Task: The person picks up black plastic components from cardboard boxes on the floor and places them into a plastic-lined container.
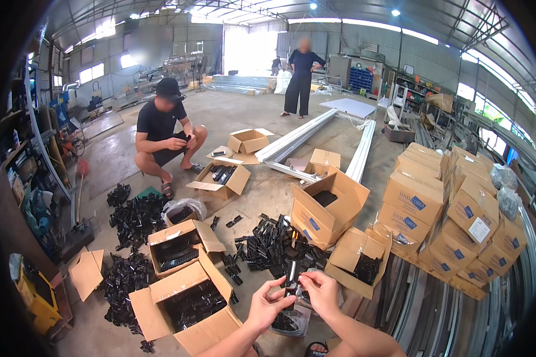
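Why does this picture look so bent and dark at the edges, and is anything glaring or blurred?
In the head view, the fisheye lens bends the roof beams and leaves black corners; in the head view, the doorway glares white; in the head view, the crouching person's face and standing person's face are blurred, while the cartons look fairly sharp.

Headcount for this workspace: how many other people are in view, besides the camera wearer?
2: a squatting person left of centre; a standing person farther back. Others in the background may be hidden or too small to tell.
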Available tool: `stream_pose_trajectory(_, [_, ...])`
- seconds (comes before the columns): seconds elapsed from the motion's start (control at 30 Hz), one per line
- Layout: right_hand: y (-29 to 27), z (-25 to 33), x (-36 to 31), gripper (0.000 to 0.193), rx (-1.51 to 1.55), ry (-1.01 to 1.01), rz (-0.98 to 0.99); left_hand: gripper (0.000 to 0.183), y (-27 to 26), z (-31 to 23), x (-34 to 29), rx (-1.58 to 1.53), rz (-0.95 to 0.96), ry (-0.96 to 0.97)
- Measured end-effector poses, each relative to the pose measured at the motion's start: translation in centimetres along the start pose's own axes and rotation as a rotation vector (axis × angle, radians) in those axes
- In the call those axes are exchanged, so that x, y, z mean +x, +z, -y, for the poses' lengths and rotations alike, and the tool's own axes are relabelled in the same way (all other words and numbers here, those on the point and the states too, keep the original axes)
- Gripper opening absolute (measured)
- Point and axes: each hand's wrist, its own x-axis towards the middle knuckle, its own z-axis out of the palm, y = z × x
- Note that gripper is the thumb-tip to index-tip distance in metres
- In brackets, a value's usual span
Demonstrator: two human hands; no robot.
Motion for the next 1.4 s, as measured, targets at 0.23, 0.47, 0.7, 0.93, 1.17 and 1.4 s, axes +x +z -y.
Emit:
stream_pose_trajectory(0.23, [-0.3, -1.0, -0.4, 0.019, -0.050, -0.033, 0.013, 0.055, 0.0, 0.2, -0.3, 0.008, -0.008, 0.016])
stream_pose_trajectory(0.47, [-0.3, 2.1, -0.9, 0.020, -0.460, -0.205, 0.063, 0.056, -0.5, 1.5, 0.3, -0.045, 0.045, 0.029])
stream_pose_trajectory(0.7, [-0.7, 2.9, -0.8, 0.021, -0.527, -0.247, 0.132, 0.056, -0.2, 1.6, 0.5, -0.104, 0.055, 0.015])
stream_pose_trajectory(0.93, [0.0, 2.4, -1.2, 0.017, -0.450, -0.422, 0.054, 0.057, -0.5, 1.6, 0.5, -0.140, 0.059, -0.032])
stream_pose_trajectory(1.17, [-0.7, 1.1, -0.3, 0.013, -0.562, -0.389, 0.136, 0.058, -0.5, 0.9, 0.1, -0.174, 0.054, -0.062])
stream_pose_trajectory(1.4, [-0.9, 0.7, -0.3, 0.013, -0.391, -0.332, 0.084, 0.058, -0.5, 1.3, 0.7, -0.148, 0.066, -0.074])
